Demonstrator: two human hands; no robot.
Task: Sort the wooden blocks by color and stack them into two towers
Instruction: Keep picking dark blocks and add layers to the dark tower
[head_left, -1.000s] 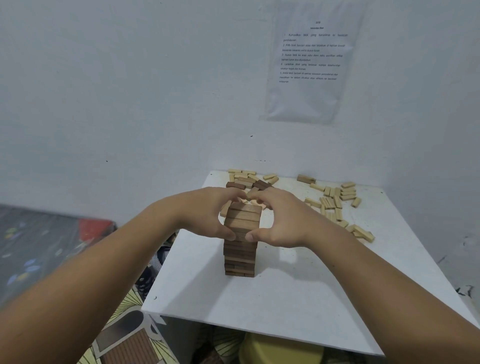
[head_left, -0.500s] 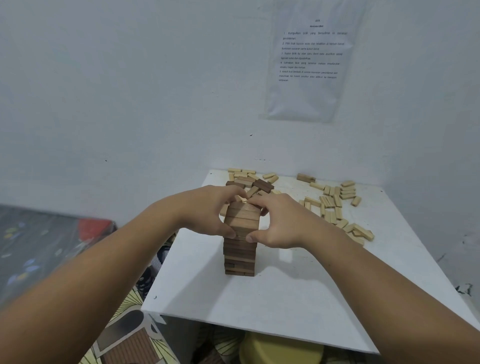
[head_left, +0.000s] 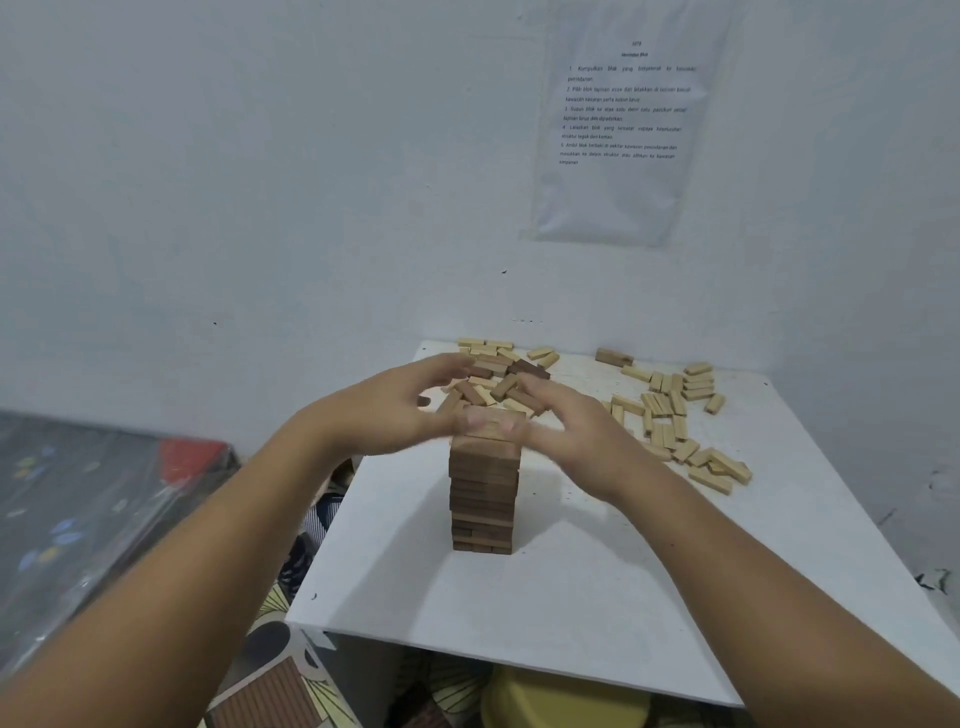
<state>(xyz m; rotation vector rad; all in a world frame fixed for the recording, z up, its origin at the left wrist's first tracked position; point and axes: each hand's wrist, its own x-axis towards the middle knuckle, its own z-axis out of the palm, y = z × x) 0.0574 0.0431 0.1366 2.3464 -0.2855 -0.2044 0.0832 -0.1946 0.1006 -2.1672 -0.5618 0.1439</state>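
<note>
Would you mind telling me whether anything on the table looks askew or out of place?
The tower stands upright, its layers slightly uneven. Behind it a pile mixes dark and light pieces, and light blocks lie scattered at the right of the table. Nothing looks damaged.

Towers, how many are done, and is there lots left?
One dark tower stands on the table, many layers high. The left hand and right hand are at its top, blurred, fingers spread, holding no block that shows. The mixed pile behind it has dark blocks left to add. The light blocks lie scattered on the right. No light tower is started.
</note>
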